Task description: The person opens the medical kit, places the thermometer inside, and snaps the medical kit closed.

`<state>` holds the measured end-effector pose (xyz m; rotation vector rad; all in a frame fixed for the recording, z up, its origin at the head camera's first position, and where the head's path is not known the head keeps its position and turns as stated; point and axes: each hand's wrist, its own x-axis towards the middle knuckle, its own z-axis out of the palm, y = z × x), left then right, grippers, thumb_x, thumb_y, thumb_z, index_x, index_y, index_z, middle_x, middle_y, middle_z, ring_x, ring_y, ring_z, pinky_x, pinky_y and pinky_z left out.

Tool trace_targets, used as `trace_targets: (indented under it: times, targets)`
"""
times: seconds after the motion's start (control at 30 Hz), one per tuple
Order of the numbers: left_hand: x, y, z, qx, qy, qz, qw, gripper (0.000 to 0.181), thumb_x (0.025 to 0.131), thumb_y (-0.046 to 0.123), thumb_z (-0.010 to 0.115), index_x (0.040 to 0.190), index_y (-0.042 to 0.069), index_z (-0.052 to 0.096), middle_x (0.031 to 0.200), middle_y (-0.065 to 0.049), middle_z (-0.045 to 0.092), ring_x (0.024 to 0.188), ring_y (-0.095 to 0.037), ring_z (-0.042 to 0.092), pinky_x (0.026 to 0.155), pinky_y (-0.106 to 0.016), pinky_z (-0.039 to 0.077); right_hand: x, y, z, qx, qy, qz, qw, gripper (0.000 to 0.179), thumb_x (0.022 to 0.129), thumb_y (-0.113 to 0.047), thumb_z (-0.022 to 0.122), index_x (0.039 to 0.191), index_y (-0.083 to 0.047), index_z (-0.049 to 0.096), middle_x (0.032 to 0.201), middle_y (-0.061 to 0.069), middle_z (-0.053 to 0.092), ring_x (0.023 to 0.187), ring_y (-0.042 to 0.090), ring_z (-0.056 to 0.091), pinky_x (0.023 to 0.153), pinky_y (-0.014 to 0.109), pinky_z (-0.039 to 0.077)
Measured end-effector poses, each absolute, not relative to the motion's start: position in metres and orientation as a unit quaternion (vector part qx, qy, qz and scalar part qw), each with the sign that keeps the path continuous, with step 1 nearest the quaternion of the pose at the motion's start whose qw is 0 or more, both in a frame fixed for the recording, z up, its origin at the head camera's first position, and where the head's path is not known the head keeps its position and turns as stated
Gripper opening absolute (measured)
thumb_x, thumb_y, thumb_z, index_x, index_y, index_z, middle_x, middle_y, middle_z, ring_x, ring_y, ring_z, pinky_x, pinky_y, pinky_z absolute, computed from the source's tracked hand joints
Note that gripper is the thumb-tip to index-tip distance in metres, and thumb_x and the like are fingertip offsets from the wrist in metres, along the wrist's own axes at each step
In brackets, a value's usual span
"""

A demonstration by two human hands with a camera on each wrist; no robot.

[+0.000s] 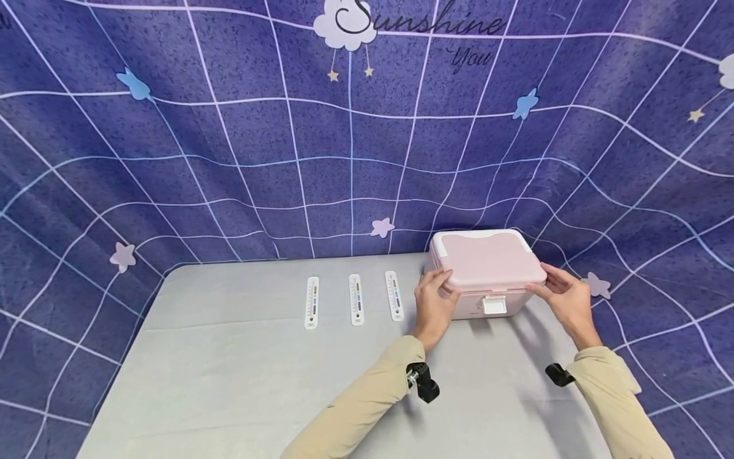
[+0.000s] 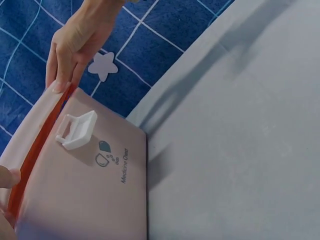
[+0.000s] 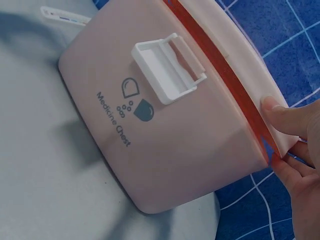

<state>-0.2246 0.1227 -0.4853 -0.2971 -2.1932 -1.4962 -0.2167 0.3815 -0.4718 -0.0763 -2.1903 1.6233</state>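
A pink medicine chest (image 1: 487,305) stands at the table's back right, "Medicine Chest" printed on its front. Its white latch (image 3: 165,72) is flipped outward. Along the front, the pink lid (image 1: 487,258) is slightly raised, and an orange strip (image 2: 37,145) shows in the gap. My left hand (image 1: 434,309) grips the lid's front left corner; only its fingertips appear in the left wrist view. At the front right corner, my right hand (image 1: 568,303) pinches the lid's edge, thumb (image 3: 280,117) on the front and fingers underneath. The inside of the chest is hidden.
Left of the chest, three white thermometer strips (image 1: 311,303) lie in a row on the grey-covered table (image 1: 229,370). A blue gridded curtain (image 1: 258,159) hangs behind the table and at its sides.
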Motion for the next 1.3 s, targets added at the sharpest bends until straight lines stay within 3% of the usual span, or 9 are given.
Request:
trace_targets:
  times: [0.37, 0.77, 1.13, 1.3]
  targets:
    - [-0.226, 0.121, -0.476, -0.133, -0.792, -0.533, 0.268, 0.041, 0.068, 0.006, 0.082, 0.107, 0.003, 0.07, 0.108, -0.011, 0.066, 0.105, -0.022, 0.06, 0.096, -0.025, 0.043, -0.216, 0.381, -0.459, -0.028, -0.778, 0.588, 0.219, 0.055, 0.072, 0.008, 0.076, 0.122, 0.014, 0.055, 0.099, -0.01, 0.066, 0.09, -0.002, 0.063, 0.078, 0.011, 0.048]
    - [-0.23, 0.121, -0.465, -0.144, -0.784, -0.537, 0.277, 0.039, 0.069, 0.009, 0.082, 0.107, 0.005, 0.071, 0.107, -0.009, 0.066, 0.103, -0.02, 0.06, 0.093, -0.026, 0.045, -0.222, 0.383, -0.45, -0.029, -0.749, 0.619, 0.235, 0.052, 0.071, 0.012, 0.075, 0.119, 0.017, 0.055, 0.097, -0.008, 0.068, 0.09, 0.0, 0.063, 0.078, 0.011, 0.048]
    - [-0.239, 0.118, -0.452, -0.165, -0.76, -0.546, 0.312, 0.034, 0.069, 0.005, 0.081, 0.102, 0.003, 0.072, 0.102, -0.008, 0.067, 0.098, -0.018, 0.062, 0.086, -0.018, 0.046, -0.228, 0.381, -0.444, 0.022, -0.689, 0.674, 0.266, 0.047, 0.069, 0.008, 0.078, 0.114, 0.011, 0.062, 0.099, 0.001, 0.07, 0.092, 0.006, 0.066, 0.079, 0.013, 0.049]
    - [-0.243, 0.117, -0.448, -0.171, -0.756, -0.547, 0.317, 0.034, 0.069, 0.007, 0.082, 0.102, 0.004, 0.072, 0.102, -0.006, 0.067, 0.098, -0.016, 0.061, 0.086, -0.017, 0.046, -0.228, 0.377, -0.435, -0.003, -0.697, 0.668, 0.262, 0.051, 0.07, 0.011, 0.076, 0.117, 0.016, 0.057, 0.098, -0.002, 0.07, 0.092, 0.005, 0.065, 0.079, 0.013, 0.049]
